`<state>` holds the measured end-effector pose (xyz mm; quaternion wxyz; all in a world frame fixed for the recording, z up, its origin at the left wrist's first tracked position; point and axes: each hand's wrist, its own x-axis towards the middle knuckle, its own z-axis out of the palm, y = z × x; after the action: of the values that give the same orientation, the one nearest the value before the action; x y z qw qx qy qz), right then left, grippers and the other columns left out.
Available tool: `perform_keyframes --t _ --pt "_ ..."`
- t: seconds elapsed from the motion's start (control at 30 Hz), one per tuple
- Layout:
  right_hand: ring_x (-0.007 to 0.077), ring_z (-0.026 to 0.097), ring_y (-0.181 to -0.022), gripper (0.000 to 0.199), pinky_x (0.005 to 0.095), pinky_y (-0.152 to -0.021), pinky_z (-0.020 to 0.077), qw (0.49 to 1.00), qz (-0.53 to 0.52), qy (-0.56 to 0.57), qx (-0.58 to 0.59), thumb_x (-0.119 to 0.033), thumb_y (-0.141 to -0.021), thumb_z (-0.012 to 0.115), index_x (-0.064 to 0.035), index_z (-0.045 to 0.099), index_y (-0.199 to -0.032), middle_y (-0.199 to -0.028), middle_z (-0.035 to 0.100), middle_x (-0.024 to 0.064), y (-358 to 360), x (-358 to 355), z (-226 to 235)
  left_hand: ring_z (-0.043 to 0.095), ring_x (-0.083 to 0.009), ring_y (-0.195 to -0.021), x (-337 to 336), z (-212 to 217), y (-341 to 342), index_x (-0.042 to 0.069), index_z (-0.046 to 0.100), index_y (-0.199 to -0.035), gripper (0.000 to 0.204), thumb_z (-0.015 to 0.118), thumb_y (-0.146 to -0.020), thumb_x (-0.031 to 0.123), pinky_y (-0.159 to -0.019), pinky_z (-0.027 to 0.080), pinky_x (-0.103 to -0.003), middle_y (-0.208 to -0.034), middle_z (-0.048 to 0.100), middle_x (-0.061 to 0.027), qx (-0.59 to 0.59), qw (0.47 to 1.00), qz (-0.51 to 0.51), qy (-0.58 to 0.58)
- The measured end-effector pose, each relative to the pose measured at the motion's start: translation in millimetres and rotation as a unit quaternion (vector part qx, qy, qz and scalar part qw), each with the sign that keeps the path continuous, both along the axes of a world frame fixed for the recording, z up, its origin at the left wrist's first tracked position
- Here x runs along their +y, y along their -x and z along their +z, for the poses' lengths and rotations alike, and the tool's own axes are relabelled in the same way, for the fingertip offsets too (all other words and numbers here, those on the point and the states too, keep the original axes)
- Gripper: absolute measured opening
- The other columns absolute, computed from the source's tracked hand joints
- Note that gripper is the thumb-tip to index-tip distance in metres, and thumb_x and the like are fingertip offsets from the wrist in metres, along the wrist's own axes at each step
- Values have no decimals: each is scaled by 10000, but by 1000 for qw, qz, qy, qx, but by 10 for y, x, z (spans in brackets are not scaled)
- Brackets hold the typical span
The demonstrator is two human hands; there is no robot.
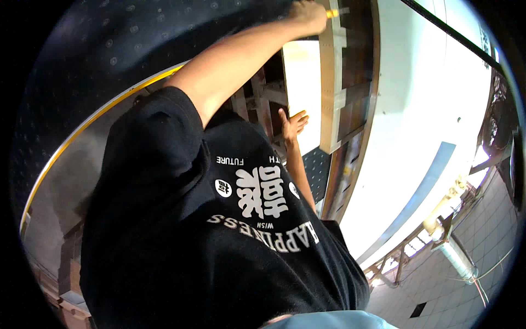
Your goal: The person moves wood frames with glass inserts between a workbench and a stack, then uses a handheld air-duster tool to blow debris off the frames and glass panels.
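My left hand (308, 17) is at the top of the view, with the arm stretched far forward. Its fingers are closed around a yellow tool (332, 13) with a thin greyish end; its kind does not show. Lower down, my right hand (295, 126) has its fingers spread and lies at the lower end of a brightly lit pale board (303, 71). Right beside that board runs a long beige strip (327, 93) with small dots along its face. The left hand is near the strip's far end.
A large white panel (405, 126) with a blue-grey stripe fills the right side. At the upper left is a dark dotted surface (109, 38) with a yellow edge (104, 112). A pale cylinder (455, 262) with wires is at the lower right, over a tiled surface (444, 307).
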<state>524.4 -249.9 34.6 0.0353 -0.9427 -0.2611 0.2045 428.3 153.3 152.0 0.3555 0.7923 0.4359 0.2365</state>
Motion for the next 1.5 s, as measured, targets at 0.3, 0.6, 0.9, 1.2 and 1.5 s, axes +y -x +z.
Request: perform_keyframes --t 0.3,0.6,0.9,1.2,1.5 --pt "517 -176 -1544 1357 600 -1242 -52 999 19 8 27 -825 -821 625 -9 -97 -1631 -1661 -188 345 -41 132 58 749 -248 -719 829 5 35 5 713 -900 202 694 -893 206 -636 610 -426 -817 724 -119 1 967 -121 226" --pt "489 -175 -1555 1329 558 -1254 -51 999 -2 -17 46 -841 -828 598 -43 -85 -1644 -1670 -185 328 -120 -60 23 392 -217 -402 1389 -138 190 17 565 -959 85 632 -929 59 -407 386 -416 -561 455 -62 -72 840 -246 478" --pt "490 -177 -1554 1333 562 -1252 -60 998 3 -45 51 -848 -822 598 -48 -78 -1647 -1673 -179 326 -82 -61 -11 531 -228 -425 1926 -116 710 13 618 -896 100 649 -918 106 -422 463 -427 -637 584 -105 -86 946 -91 298" --pt "510 -47 -1560 1182 603 -1248 13 990 -9 -116 -81 -786 -871 597 -18 131 -1640 -1682 8 340 -6 -129 -169 709 -216 -603 -748 251 92 -44 712 -853 383 678 -901 335 -544 575 -380 -691 706 -126 147 861 -397 283" --pt "435 479 -1335 366 531 -1132 376 911 48 -375 -162 -172 -889 756 -56 693 -1230 -1407 553 206 27 -351 -20 772 -313 -885 -959 113 -261 22 764 -1032 334 671 -847 284 -772 605 -442 -979 781 -167 188 929 -318 2"
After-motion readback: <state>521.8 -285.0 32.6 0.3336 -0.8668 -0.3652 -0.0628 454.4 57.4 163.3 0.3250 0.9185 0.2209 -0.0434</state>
